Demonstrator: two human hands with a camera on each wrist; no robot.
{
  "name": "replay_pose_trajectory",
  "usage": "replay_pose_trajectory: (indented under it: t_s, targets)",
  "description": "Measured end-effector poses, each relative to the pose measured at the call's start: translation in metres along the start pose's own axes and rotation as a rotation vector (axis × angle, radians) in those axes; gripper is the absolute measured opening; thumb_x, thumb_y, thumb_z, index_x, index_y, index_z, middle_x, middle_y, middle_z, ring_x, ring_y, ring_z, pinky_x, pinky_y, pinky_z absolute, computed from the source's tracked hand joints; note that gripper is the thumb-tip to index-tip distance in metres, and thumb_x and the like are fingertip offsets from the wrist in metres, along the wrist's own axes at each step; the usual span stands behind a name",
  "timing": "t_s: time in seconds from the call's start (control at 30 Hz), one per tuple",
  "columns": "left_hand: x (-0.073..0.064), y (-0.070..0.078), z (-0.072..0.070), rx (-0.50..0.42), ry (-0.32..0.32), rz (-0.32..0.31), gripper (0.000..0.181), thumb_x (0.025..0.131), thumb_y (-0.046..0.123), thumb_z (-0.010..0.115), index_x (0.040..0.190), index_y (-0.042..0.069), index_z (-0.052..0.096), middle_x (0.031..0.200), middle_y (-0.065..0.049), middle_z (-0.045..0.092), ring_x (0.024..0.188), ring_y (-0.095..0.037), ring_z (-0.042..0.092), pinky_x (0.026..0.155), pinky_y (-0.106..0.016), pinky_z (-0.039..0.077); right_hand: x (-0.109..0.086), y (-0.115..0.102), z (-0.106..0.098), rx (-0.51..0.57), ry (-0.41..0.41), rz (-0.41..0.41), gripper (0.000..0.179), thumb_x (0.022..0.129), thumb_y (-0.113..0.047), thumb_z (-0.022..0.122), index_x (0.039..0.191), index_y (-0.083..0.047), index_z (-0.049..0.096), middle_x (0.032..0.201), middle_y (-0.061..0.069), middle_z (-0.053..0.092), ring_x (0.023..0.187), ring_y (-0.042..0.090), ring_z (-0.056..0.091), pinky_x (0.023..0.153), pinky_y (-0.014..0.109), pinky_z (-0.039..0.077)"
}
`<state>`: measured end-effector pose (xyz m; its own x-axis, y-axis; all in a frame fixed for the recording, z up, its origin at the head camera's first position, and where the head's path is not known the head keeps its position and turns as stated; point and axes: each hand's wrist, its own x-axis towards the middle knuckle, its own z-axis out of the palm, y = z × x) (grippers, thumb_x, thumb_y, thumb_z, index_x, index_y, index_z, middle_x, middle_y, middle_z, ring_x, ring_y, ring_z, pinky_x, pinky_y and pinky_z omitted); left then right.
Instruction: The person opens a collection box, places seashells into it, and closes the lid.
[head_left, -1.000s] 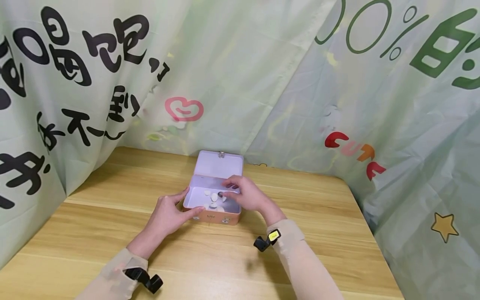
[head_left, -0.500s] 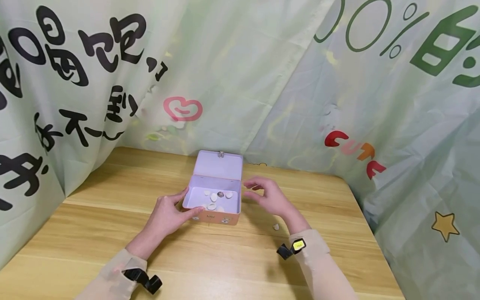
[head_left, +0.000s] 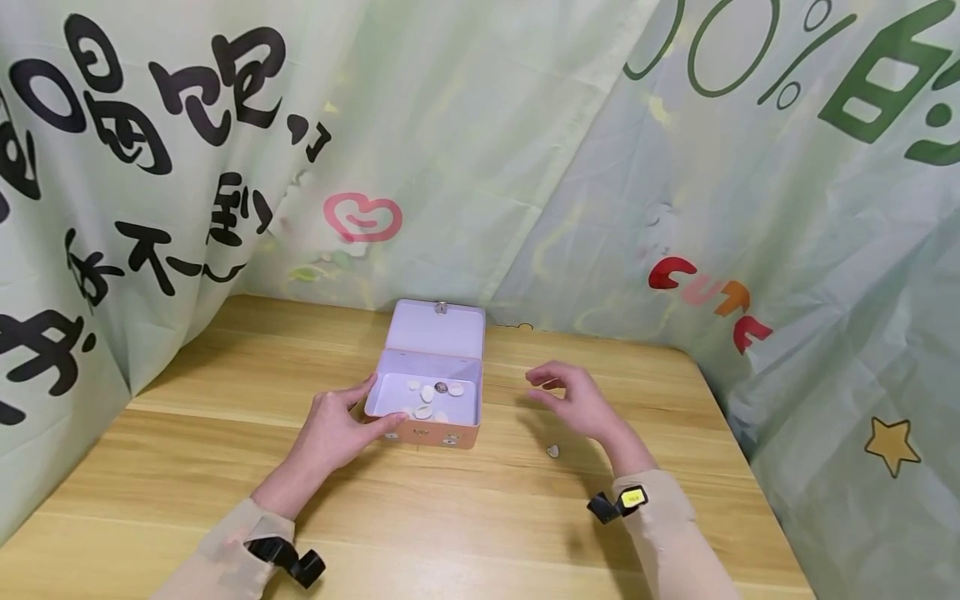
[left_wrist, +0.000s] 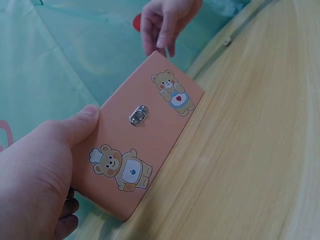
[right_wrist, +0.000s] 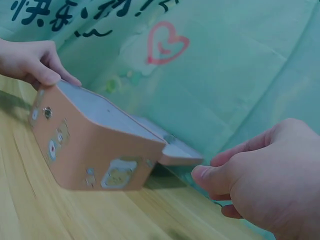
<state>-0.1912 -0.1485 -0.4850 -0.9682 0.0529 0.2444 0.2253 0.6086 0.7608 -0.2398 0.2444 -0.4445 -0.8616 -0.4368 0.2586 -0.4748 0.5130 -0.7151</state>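
Note:
An orange-pink tin box, lilac inside, stands on the table with its lid folded back. My left hand grips its front left corner, thumb at the front rim and fingers along the left side. Several small white seashells and a dark round piece lie inside. Right of the box my right hand hovers over the table, fingers loosely bent, nothing visible in it. One pale shell lies on the wood below it. The left wrist view shows bear pictures and a metal clasp on the box front.
The wooden table runs back to a pale green curtain with printed writing, which also hangs along both sides. Each wrist carries a small black camera.
My right hand has come out of the box and moved right, away from it. The shell on the table, hidden at first, now shows. My left hand has stayed on the box.

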Motion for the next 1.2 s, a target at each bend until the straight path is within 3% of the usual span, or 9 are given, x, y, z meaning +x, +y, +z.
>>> replay_pose_trajectory:
  t_s: [0.4,0.6,0.9,1.2]
  targets:
    - [0.0,0.002,0.0,-0.001,-0.004,-0.004,0.102,0.076,0.067,0.087,0.146,-0.001,0.06,0.139,-0.035,0.055,0.041,-0.005,0.024,0.04,-0.029,0.036,-0.034,0.02,-0.013,0.039,-0.121,0.069,0.03,0.099,-0.004,0.075,0.126,0.007,0.07,0.122,0.02,0.073,0.11,0.036,0.069,0.099,0.059,0.053]
    - [0.0,0.002,0.0,0.004,-0.01,-0.015,0.103,0.076,0.069,0.086,0.147,-0.001,0.059,0.141,-0.036,0.053,0.041,-0.006,0.025,0.04,-0.029,0.036,-0.049,0.029,-0.01,0.053,-0.137,0.091,0.03,0.097,-0.006,0.078,0.125,0.003,0.072,0.122,0.014,0.073,0.109,0.032,0.069,0.098,0.054,0.054]
    - [-0.001,0.001,-0.001,-0.004,-0.016,-0.025,0.104,0.077,0.07,0.085,0.148,0.0,0.058,0.141,-0.035,0.053,0.042,-0.007,0.026,0.041,-0.029,0.037,-0.068,0.037,-0.005,-0.011,-0.136,0.121,0.029,0.095,-0.013,0.082,0.121,-0.006,0.075,0.114,0.003,0.073,0.101,0.022,0.066,0.091,0.04,0.055]
    - [0.0,0.0,0.001,-0.001,-0.014,-0.019,0.102,0.077,0.068,0.087,0.147,0.0,0.058,0.141,-0.034,0.054,0.041,-0.005,0.025,0.041,-0.029,0.038,-0.079,0.036,0.001,-0.065,-0.205,0.083,0.033,0.094,-0.021,0.084,0.124,-0.013,0.075,0.121,-0.001,0.064,0.117,0.022,0.058,0.105,0.043,0.047]
